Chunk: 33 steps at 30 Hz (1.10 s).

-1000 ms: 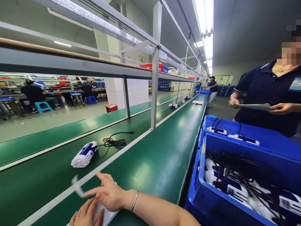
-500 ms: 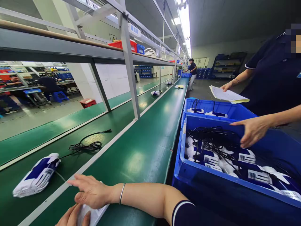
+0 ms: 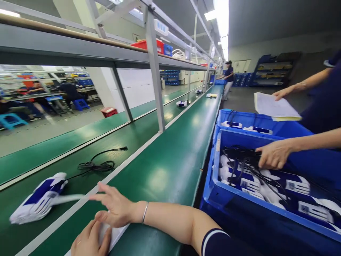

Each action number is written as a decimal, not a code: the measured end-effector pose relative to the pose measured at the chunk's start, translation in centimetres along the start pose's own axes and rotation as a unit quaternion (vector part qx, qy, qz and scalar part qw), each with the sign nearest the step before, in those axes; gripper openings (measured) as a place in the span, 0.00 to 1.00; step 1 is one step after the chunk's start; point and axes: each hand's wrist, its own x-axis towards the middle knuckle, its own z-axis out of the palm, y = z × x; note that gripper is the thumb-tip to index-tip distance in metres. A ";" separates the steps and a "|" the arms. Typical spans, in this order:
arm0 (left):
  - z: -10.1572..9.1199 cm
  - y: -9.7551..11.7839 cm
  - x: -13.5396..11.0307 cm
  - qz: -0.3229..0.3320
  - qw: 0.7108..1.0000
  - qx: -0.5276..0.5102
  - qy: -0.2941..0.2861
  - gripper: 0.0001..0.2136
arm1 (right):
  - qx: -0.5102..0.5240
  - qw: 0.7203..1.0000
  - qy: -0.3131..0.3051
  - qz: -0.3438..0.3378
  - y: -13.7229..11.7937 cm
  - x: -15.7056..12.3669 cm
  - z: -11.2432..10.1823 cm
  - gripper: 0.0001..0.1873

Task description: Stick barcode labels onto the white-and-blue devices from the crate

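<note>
At the bottom left, my left hand (image 3: 90, 239) has its fingers and thumb closed about a flat white piece (image 3: 117, 235), mostly covered by my hands. Crossing above it, my right hand (image 3: 114, 208) has fingers stretched out to the left and its thumb down beside my left hand. A blurred white strip (image 3: 69, 199) runs from the right fingertips to a white-and-blue wrapped bundle (image 3: 39, 199) on the belt beyond the rail. Whether the fingers grip this strip is unclear. A coiled black cable (image 3: 97, 165) trails from the bundle.
Blue crates (image 3: 213, 190) with similar bundles and black cables stand at right. A co-worker's hand (image 3: 274, 153) reaches into the near crate; the other holds papers (image 3: 277, 106). A metal post (image 3: 156, 78) and shelf frame rise over the green belt (image 3: 160, 170).
My hands have shifted slightly right in view, and the white strip shows broader and blurred. The co-worker's hand has lowered onto the cables in the crate.
</note>
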 end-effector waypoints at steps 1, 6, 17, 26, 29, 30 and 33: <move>-0.4 0.7 -0.1 0.007 1.000 -0.012 0.004 0.24 | -0.010 1.000 -0.001 -0.009 0.0 -0.4 0.0 0.35; -2.6 4.1 -0.3 0.001 0.996 -0.087 -0.012 0.17 | 0.014 0.971 -0.046 -0.236 0.3 -1.4 1.1 0.16; -3.5 5.9 -1.6 -0.052 0.997 -0.056 -0.020 0.18 | 0.085 0.967 0.222 -0.096 1.8 -2.3 0.2 0.27; -4.3 6.6 -1.1 -0.094 0.990 -0.080 -0.075 0.19 | 0.275 0.960 -0.027 -0.038 1.7 -2.0 0.1 0.42; -4.7 6.9 -1.2 -0.098 0.988 -0.088 -0.084 0.19 | 0.282 0.959 0.020 0.006 2.6 -2.1 0.2 0.41; -4.8 6.9 -1.2 -0.100 0.987 -0.089 -0.086 0.19 | 0.247 0.968 0.032 0.009 3.0 -2.1 0.2 0.39; -5.0 7.1 -1.1 -0.105 0.986 -0.089 -0.089 0.20 | 0.159 0.987 -0.011 0.006 3.4 -2.3 0.4 0.37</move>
